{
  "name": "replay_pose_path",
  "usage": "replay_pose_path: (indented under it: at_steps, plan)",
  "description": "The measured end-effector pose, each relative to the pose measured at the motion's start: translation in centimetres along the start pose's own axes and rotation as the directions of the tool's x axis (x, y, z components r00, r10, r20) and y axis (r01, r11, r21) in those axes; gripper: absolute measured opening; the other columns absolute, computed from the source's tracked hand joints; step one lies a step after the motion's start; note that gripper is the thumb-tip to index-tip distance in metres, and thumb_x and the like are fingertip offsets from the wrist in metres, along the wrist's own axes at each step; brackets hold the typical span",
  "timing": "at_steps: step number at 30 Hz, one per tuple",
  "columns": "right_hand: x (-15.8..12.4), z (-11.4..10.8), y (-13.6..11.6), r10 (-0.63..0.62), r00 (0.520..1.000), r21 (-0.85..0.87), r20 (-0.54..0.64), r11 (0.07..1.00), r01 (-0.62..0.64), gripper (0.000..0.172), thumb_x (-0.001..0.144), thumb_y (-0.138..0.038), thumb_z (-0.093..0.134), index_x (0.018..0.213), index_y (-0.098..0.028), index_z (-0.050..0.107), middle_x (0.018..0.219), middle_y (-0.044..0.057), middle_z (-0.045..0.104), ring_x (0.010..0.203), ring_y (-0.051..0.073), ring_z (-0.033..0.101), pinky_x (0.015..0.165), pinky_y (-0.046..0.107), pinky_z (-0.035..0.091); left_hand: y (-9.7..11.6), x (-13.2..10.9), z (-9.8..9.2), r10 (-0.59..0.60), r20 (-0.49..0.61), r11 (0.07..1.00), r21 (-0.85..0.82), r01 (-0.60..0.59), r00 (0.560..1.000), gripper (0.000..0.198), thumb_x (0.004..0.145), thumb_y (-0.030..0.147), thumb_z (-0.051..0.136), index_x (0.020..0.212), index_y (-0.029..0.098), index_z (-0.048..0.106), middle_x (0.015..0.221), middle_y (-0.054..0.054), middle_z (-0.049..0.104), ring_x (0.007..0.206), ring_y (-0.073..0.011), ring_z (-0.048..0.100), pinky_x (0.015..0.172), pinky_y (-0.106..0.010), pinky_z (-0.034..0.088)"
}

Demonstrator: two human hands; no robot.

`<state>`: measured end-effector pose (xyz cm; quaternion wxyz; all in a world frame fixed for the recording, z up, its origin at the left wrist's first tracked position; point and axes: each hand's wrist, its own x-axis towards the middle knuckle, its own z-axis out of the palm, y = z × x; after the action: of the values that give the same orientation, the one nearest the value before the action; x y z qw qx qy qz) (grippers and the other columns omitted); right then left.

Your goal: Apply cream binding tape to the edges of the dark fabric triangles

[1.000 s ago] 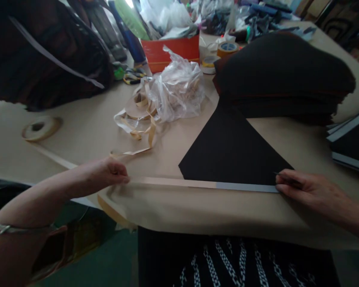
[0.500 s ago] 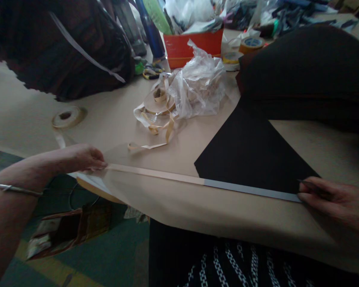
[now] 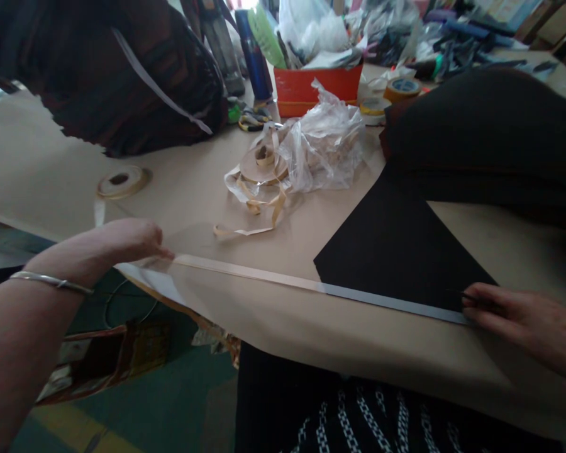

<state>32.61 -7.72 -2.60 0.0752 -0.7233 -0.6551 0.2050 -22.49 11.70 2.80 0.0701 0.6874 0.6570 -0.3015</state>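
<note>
Cluttered at its far side, where a red box, a blue bottle and loose rolls of tape stand close together, the surface is pale brown and leaves its near part to the work. On it, in front of the person, lies a flat black piece, its upper end meeting a stack of dark pieces on the right. One narrow pale strip runs along the near edge of the black piece, looking greyer there, and continues leftward over the bare surface. At that far left end the left hand has a narrow grip, its fingertips closed on the strip. The right hand is at the strip's other end, beside the piece's right corner, its grip closed around a thin dark tool whose exact kind cannot be made out. A roll of tape lies beyond the left forearm. The step in hand appears to be lining the strip up straight with that near edge. The next move would call for even tension from the left hand and a steady right hand, so that the strip does not skew or wrinkle.
</note>
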Motion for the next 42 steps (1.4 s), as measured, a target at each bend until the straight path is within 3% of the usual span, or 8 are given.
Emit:
replay_pose_path:
  at_steps: [5,9,13,19,24,28,36,42]
  plan:
    - [2.1,0.1,-9.2,-0.355,0.909,0.314,0.220,0.908,0.278,0.021,0.086,-0.030,0.048,0.088,-0.023,0.068,0.086,0.004,0.068,0.076,0.014,0.062,0.069,0.026,0.047,1.2,-0.8,-0.7,-0.007,-0.031,1.000,0.012,0.008,0.999,0.026,0.075,0.028,0.072,0.060,0.008,0.065,0.043,0.007,0.040,0.048,-0.0092,0.035,0.056,-0.019,0.022]
    - [4.8,3.1,-14.9,-0.329,0.819,0.595,0.470,0.803,-0.018,0.017,0.083,-0.027,0.053,0.091,-0.018,0.065,0.065,0.000,0.060,0.051,0.008,0.049,0.048,0.020,0.040,1.3,-1.2,-0.9,0.007,-0.034,1.000,-0.002,-0.007,0.999,0.025,0.074,0.026,0.072,0.058,0.008,0.065,0.042,0.006,0.041,0.046,-0.0093,0.036,0.053,-0.020,0.023]
    - [6.6,5.3,-15.8,-0.311,0.762,0.734,0.568,0.610,-0.299,0.025,0.079,-0.033,0.062,0.096,-0.015,0.059,0.082,0.004,0.066,0.043,0.004,0.043,0.037,0.017,0.032,0.8,-1.2,-0.8,0.042,-0.084,0.999,-0.012,-0.044,0.996,0.019,0.074,0.025,0.070,0.063,0.010,0.067,0.044,0.006,0.043,0.046,-0.0096,0.037,0.052,-0.020,0.024]
    - [6.0,4.9,-14.2,-0.413,0.815,0.881,0.406,0.413,-0.230,0.035,0.090,-0.050,0.044,0.099,-0.017,0.049,0.094,0.007,0.065,0.042,0.003,0.039,0.036,0.017,0.027,6.1,-3.1,-1.1,0.302,-0.341,0.944,-0.020,-0.328,0.890,0.022,0.086,0.032,0.057,0.082,0.014,0.068,0.081,-0.004,0.060,0.070,-0.0125,0.048,0.066,-0.024,0.034]
    - [4.9,3.8,-13.9,-0.347,0.889,0.789,0.299,0.614,-0.026,0.023,0.092,-0.035,0.042,0.083,-0.017,0.053,0.076,0.000,0.057,0.057,0.007,0.047,0.057,0.022,0.039,15.7,-6.6,-0.2,0.528,-0.376,0.802,-0.074,-0.592,0.762,0.021,0.089,0.036,0.052,0.085,0.021,0.066,0.088,-0.002,0.062,0.077,-0.0137,0.056,0.068,-0.023,0.040]
    - [4.1,3.0,-14.5,-0.344,0.921,0.621,0.182,0.766,0.164,0.025,0.086,-0.034,0.051,0.073,-0.017,0.063,0.076,0.000,0.054,0.072,0.011,0.050,0.065,0.024,0.038,20.3,-8.6,0.4,0.554,-0.360,0.778,-0.097,-0.621,0.751,0.017,0.086,0.031,0.053,0.084,0.018,0.064,0.078,-0.004,0.062,0.067,-0.0157,0.057,0.058,-0.026,0.040]
    - [3.7,6.0,-15.3,-0.234,0.944,0.574,0.232,0.816,0.062,0.037,0.077,-0.021,0.055,0.114,-0.018,0.061,0.065,-0.003,0.055,0.054,0.008,0.047,0.052,0.021,0.036,21.7,-9.0,-1.0,0.525,-0.260,0.820,-0.101,-0.564,0.810,0.016,0.083,0.024,0.052,0.089,0.014,0.063,0.079,-0.011,0.069,0.073,-0.0252,0.066,0.061,-0.032,0.047]
    - [3.5,7.0,-15.4,-0.265,0.946,0.531,0.186,0.837,0.130,0.038,0.077,-0.019,0.054,0.115,-0.018,0.061,0.063,-0.004,0.056,0.053,0.008,0.048,0.052,0.021,0.035,21.9,-8.5,-2.2,0.535,-0.163,0.827,-0.101,-0.554,0.829,0.017,0.077,0.025,0.055,0.082,0.015,0.068,0.079,-0.013,0.071,0.074,-0.0271,0.067,0.060,-0.032,0.048]
